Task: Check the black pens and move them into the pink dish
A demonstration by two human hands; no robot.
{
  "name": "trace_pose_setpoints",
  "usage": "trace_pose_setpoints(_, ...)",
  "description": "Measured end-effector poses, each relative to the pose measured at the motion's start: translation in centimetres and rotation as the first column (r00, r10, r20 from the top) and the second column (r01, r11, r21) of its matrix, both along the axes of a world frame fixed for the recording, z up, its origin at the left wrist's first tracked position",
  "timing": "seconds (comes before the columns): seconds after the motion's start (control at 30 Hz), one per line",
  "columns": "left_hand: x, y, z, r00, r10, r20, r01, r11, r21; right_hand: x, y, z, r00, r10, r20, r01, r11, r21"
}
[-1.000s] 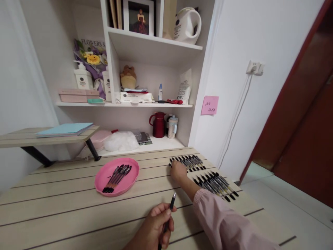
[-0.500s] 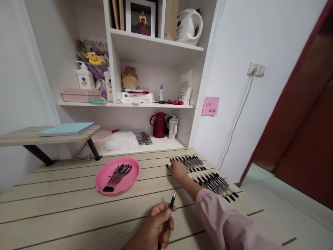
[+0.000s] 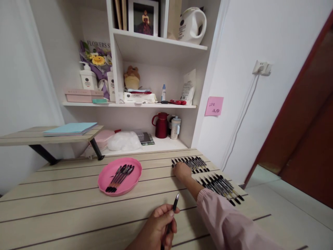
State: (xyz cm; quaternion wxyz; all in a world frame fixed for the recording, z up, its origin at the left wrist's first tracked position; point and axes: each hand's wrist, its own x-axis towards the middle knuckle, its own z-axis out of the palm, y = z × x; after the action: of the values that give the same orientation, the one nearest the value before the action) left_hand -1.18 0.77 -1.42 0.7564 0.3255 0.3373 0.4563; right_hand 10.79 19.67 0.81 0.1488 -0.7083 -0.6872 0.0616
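Note:
My left hand [image 3: 158, 227] is closed around a black pen [image 3: 172, 215] near the bottom edge, the pen's tip pointing up. My right hand [image 3: 182, 171], in a pink sleeve, reaches across the wooden table [image 3: 65, 211] to the far row of black pens [image 3: 191, 163]; its fingers curl down on the left end of that row. Whether they grip a pen is hidden. A second row of pens [image 3: 221, 189] lies nearer, beside my right forearm. A pink plate [image 3: 104, 177] left of centre holds several black pens [image 3: 120, 173].
White shelves behind the table carry a red flask [image 3: 161, 125], a white cup [image 3: 176, 127], bottles, boxes, a kettle and a framed picture. A raised wooden shelf [image 3: 31, 138] with a blue folder stands at the left. A pink note [image 3: 213, 106] and a socket are on the right wall.
The view has shifted slightly. My right hand has stayed at the left end of the far pen row, moving only a little. My left hand keeps holding its pen.

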Motion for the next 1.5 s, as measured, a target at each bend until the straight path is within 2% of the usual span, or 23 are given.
trace_pose_setpoints(0.17, -0.1, -0.1, 0.5, 1.000, 0.007, -0.020, -0.007, 1.000, -0.009, 0.0, -0.4, 0.4, 0.994, -0.015, -0.104, 0.015, 1.000, -0.006)
trace_pose_setpoints(0.3, -0.3, -0.2, 0.6, 1.000, 0.023, -0.012, -0.023, 1.000, 0.007, 0.0, -0.9, 1.7, 0.968, -0.009, -0.250, -0.002, 0.999, -0.044)
trace_pose_setpoints(0.47, -0.4, 0.0, 0.9, 0.985, 0.171, -0.023, -0.170, 0.984, 0.053, -0.6, -4.5, 3.0, 0.838, 0.059, -0.543, -0.173, 0.972, -0.161)
trace_pose_setpoints(0.53, -0.4, 0.1, 1.0, 0.976, 0.218, -0.022, -0.216, 0.974, 0.069, -1.0, -7.1, 2.9, 0.708, 0.061, -0.704, -0.282, 0.938, -0.202)
trace_pose_setpoints(0.6, -0.3, 0.1, 1.1, 0.970, 0.243, -0.015, -0.241, 0.967, 0.083, -1.5, -9.7, 2.4, 0.364, -0.033, -0.931, -0.432, 0.880, -0.200)
trace_pose_setpoints(0.67, -0.3, 0.1, 1.2, 0.966, 0.259, -0.012, -0.257, 0.963, 0.080, -2.0, -11.6, 1.8, 0.123, -0.082, -0.989, -0.459, 0.879, -0.130)
trace_pose_setpoints(0.73, -0.2, 0.1, 1.3, 0.960, 0.277, -0.025, -0.275, 0.959, 0.063, -2.6, -12.6, 1.1, 0.024, -0.071, -0.997, -0.396, 0.915, -0.075)
trace_pose_setpoints(0.87, -0.2, 0.2, 1.1, 0.947, 0.312, -0.074, -0.311, 0.950, 0.022, -3.5, -12.5, 0.4, -0.039, -0.044, -0.998, -0.326, 0.945, -0.029)
trace_pose_setpoints(1.03, -0.3, 0.6, 1.1, 0.956, 0.279, -0.087, -0.282, 0.959, -0.032, -3.3, -12.4, 0.4, -0.094, -0.009, -0.996, -0.357, 0.934, 0.025)
trace_pose_setpoints(1.2, 0.0, 0.7, 0.8, 0.958, 0.281, -0.059, -0.282, 0.959, -0.008, -3.0, -12.8, 0.5, -0.174, -0.009, -0.985, -0.406, 0.912, 0.064)
trace_pose_setpoints(1.37, -0.1, 1.1, 0.3, 0.954, 0.291, -0.078, -0.290, 0.957, 0.019, -3.0, -12.8, 0.3, -0.114, -0.007, -0.993, -0.362, 0.931, 0.035)
trace_pose_setpoints(1.5, -0.3, 1.4, 0.3, 0.953, 0.282, -0.107, -0.282, 0.959, 0.016, -2.9, -12.8, 0.6, -0.109, 0.017, -0.994, -0.325, 0.944, 0.052)
